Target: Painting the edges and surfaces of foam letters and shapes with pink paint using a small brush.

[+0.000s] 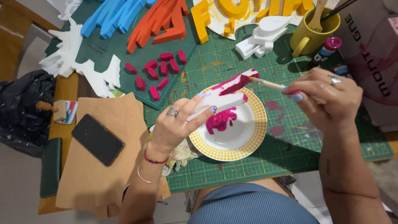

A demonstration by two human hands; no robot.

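Note:
My left hand [178,122] grips a white foam piece [226,93] by its lower end, holding it tilted over a white plate with a yellow rim [257,132]. The piece's upper end is coated in magenta paint. My right hand [325,97] pinches a thin wooden paintbrush [269,84], whose tip touches the painted end of the foam. A puddle of magenta paint [219,120] lies on the plate under the piece.
A green cutting mat [265,161] covers the table. Several small magenta foam bits [159,70] dry at upper left, beside blue, orange and yellow foam shapes. A yellow mug [309,35] with tools, a paint bottle [327,47], a white foam shape [261,35], a black phone [97,139] on brown paper.

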